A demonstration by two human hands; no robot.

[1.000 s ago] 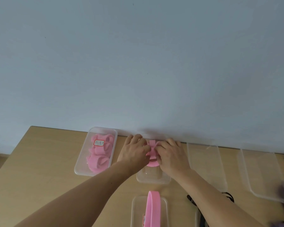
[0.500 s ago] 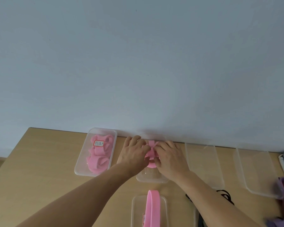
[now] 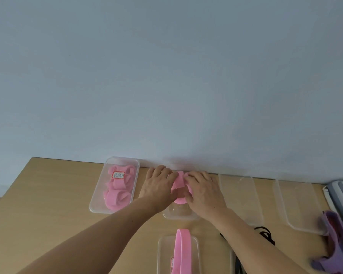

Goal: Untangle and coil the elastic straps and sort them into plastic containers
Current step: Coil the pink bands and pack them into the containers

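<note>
Both hands grip one pink coil (image 3: 179, 186): I note the left hand (image 3: 158, 182) and right hand (image 3: 204, 191) curled on it from either side, lower centre of the frame, over a clear tub (image 3: 178, 213) on the table (image 3: 38, 204). Left of it, a labelled tub (image 3: 99, 202) holds more pink straps (image 3: 117, 194); right of it stand two further tubs (image 3: 239, 194) (image 3: 297, 204). At bottom centre a near tub (image 3: 164, 254) holds a pink band (image 3: 181, 248) on edge, with a black strap (image 3: 265, 232) and purple straps (image 3: 336, 244) towards lower right.
</note>
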